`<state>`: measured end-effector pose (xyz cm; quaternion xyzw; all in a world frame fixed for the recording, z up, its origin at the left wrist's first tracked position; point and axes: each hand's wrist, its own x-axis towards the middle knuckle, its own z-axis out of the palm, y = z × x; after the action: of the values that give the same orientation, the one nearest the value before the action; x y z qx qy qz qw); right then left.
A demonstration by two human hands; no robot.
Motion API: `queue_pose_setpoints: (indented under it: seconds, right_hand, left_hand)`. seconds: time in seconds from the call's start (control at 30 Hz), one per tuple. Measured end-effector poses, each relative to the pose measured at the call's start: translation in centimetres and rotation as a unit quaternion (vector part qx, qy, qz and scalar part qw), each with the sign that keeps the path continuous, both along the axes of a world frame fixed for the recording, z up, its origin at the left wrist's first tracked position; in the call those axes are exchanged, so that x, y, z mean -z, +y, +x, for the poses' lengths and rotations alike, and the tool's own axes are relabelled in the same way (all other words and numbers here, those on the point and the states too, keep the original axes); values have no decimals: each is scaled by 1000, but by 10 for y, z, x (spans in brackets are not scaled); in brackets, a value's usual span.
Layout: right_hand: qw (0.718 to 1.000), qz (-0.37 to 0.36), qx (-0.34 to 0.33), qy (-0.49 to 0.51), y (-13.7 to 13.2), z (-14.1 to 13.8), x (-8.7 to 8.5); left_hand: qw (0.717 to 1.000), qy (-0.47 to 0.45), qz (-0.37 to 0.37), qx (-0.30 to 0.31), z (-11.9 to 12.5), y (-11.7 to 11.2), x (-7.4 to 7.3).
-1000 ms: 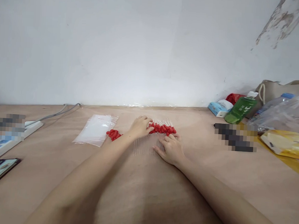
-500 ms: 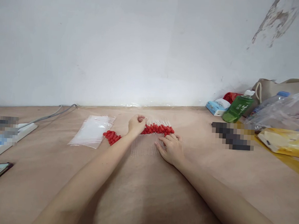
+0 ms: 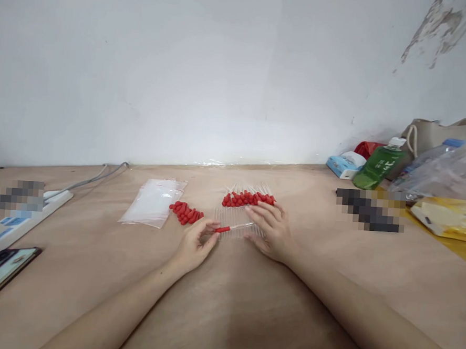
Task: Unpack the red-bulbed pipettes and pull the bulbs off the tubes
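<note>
My left hand [image 3: 197,242] pinches the red rubber bulb of a glass dropper [image 3: 235,228], whose clear tube points right toward my right hand. My right hand [image 3: 271,232] has its fingers stretched out and thumb apart, over the right end of a row of clear glass tubes [image 3: 230,216]. Whether its fingertips touch the held tube I cannot tell. Beyond the row lies a line of droppers with red bulbs [image 3: 249,198], their clear stems pointing to the wall. Loose red rubber bulbs [image 3: 185,212] are heaped just past my left hand.
Clear plastic bags [image 3: 152,202] lie left of the bulbs. Farther left are a power strip [image 3: 55,201] with a grey cable and a phone [image 3: 6,271]. A tissue pack [image 3: 344,165], a green bottle [image 3: 379,165] and plastic packages [image 3: 447,216] sit at the right. A wall closes the back.
My left hand has come from the far line of droppers toward me, and a dropper now shows in its fingers. My right hand has stayed near the clear tubes. The view has shifted slightly left.
</note>
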<state>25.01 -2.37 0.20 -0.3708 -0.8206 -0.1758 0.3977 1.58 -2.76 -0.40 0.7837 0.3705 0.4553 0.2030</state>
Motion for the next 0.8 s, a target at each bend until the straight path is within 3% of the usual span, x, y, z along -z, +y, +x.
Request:
queue_pose_setpoints:
  seconds: [0.13, 0.43, 0.8]
  right_hand:
    - [998, 0, -43, -39, 0, -4, 4]
    - [995, -42, -82, -41, -6, -9, 5]
    - [995, -19, -91, -29, -8, -5, 10]
  left_hand:
    - [999, 24, 26, -6, 1, -1, 4]
    - [966, 205, 154, -19, 6, -9, -12]
    - [953, 233, 189, -30, 4, -11, -8]
